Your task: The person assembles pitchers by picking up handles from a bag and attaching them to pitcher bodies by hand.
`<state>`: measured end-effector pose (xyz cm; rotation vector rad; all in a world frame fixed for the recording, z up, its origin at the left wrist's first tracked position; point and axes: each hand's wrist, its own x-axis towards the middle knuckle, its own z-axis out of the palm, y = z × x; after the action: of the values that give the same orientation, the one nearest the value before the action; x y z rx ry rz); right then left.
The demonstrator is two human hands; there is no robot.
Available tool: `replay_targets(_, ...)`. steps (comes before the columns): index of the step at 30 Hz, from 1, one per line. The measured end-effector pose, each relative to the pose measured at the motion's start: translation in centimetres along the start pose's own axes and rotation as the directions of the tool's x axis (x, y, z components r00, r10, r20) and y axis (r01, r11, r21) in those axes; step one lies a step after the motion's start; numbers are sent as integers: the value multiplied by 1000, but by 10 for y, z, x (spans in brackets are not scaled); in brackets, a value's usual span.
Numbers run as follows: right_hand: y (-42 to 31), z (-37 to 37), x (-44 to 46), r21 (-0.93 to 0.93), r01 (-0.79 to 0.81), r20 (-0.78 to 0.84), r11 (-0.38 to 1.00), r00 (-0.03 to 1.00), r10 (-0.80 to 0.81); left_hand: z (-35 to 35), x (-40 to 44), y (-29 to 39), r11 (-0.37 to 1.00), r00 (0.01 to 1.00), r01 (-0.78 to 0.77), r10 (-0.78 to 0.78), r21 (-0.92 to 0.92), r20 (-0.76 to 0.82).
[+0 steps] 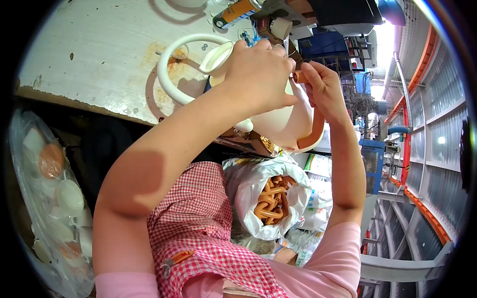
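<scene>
My right hand (325, 92) is closed around the upper end of a curved orange-brown handle (316, 130). The handle's lower end meets the side of a cream-white plastic vessel (280, 121), which looks like a watering can. My left hand (261, 74) lies across the vessel's upper part, back of the hand towards me. Its fingers are curled near the handle's upper end, and what they grip is hidden. Left of that hand are a white round opening (217, 57) and a curved white tube (165, 74).
A pale, stained worktable (99, 54) carries an orange spray can (237, 13). Below, a white bag (246, 208) holds several brown handles (271, 201). A clear bag (32, 179) of white and orange parts lies at left. Blue crates (323, 47) stand further off.
</scene>
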<state>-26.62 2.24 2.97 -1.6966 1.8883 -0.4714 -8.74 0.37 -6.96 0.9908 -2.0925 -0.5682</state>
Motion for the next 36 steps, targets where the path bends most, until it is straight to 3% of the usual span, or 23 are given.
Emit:
replay_targets(13,-6,4,-2,-114,31,1,993,999,-32,-2,0,1,1000,1000,2,-2,-2,21)
replay_targets(16,-9,5,-1,-215,152,-20,965,987,-160,-3,0,1,1000,1000,6,-6,-7,27)
replay_targets(19,-26,8,-7,-501,212,-23,839,966,-257,-2,-2,1,999,1000,-19,18,-33,-20)
replay_targets(20,-32,10,-8,-501,212,-38,839,963,-266,-3,-1,0,999,999,-34,34,-24,-25)
replay_targets(22,-40,12,-12,-734,250,18,632,937,-350,-6,-1,0,996,999,-43,44,-78,5)
replay_targets(24,-30,9,-11,-711,296,-3,638,906,-424,-5,-1,1,996,998,-61,61,-62,0)
replay_targets(26,-26,7,-8,-743,374,54,555,860,-507,-1,2,0,997,997,-74,73,-31,-18)
replay_targets(28,-21,6,-10,-769,341,29,540,863,-504,0,3,0,996,988,-78,71,-50,-138)
replay_targets(29,-20,4,-12,-818,310,53,484,880,-473,-11,5,4,993,997,-66,61,-101,-51)
replay_targets(30,-22,4,-8,-861,281,59,425,883,-465,-15,5,6,984,990,-120,108,-134,-92)
replay_targets(32,-26,7,-12,-827,261,61,497,922,-383,-11,7,1,982,996,-83,85,-171,1)
replay_targets(36,-26,15,-7,-837,250,67,487,930,-363,-8,4,-5,979,994,-102,94,-178,-50)
